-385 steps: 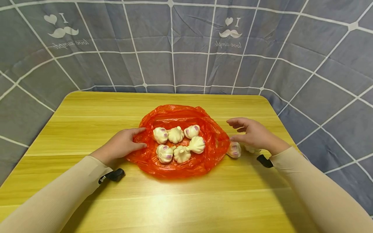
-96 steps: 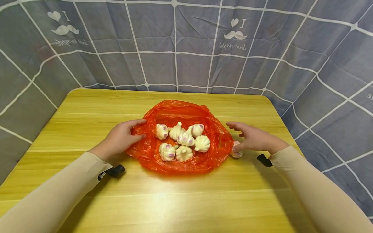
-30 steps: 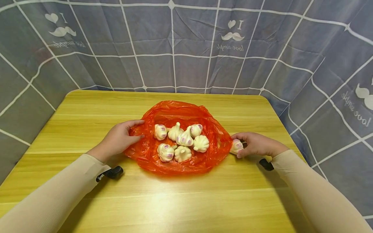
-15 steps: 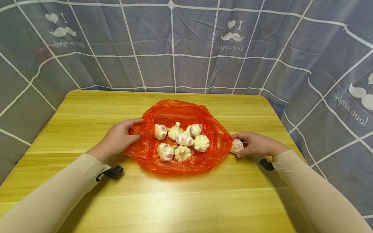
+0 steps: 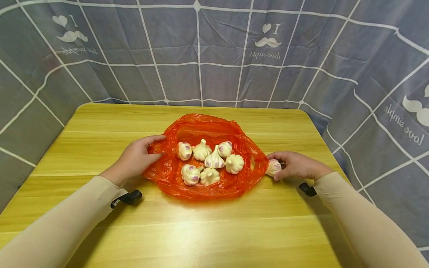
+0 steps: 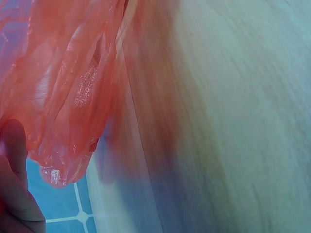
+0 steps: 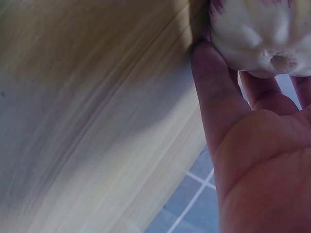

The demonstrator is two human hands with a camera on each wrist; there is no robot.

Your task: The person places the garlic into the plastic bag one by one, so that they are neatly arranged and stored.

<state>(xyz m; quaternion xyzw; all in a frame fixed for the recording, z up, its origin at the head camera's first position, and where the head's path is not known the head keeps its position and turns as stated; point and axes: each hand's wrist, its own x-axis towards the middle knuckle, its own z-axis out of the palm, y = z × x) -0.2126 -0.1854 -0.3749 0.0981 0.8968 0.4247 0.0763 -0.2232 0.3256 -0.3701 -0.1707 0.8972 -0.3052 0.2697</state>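
A thin red plastic bag (image 5: pixel 207 191) lies spread on the table with its mouth open upward. Several white garlic bulbs with purple streaks sit inside, one of them a bulb (image 5: pixel 214 160) near the middle with its stem up. My left hand (image 5: pixel 134 160) grips the bag's left edge, thumb and index finger apart on either side. Its curled fingers (image 6: pixel 17 179) meet the crumpled film in the left wrist view. At the bag's right edge, my right hand (image 5: pixel 296 166) holds another garlic bulb (image 5: pixel 274 167) between thumb and fingers. In the right wrist view that bulb's (image 7: pixel 262 39) root end faces the palm.
The light wooden table (image 5: pixel 214 234) has rounded far corners. A grey curtain (image 5: pixel 218 48) with a white grid hangs behind it and along both sides. Black wrist straps (image 5: pixel 129 199) sit at both cuffs.
Since the oldest frame, the bag has gained a bulb and one beside it has gone from the table. My right hand has closed round the bulb at right. Bulbs inside have shifted slightly.
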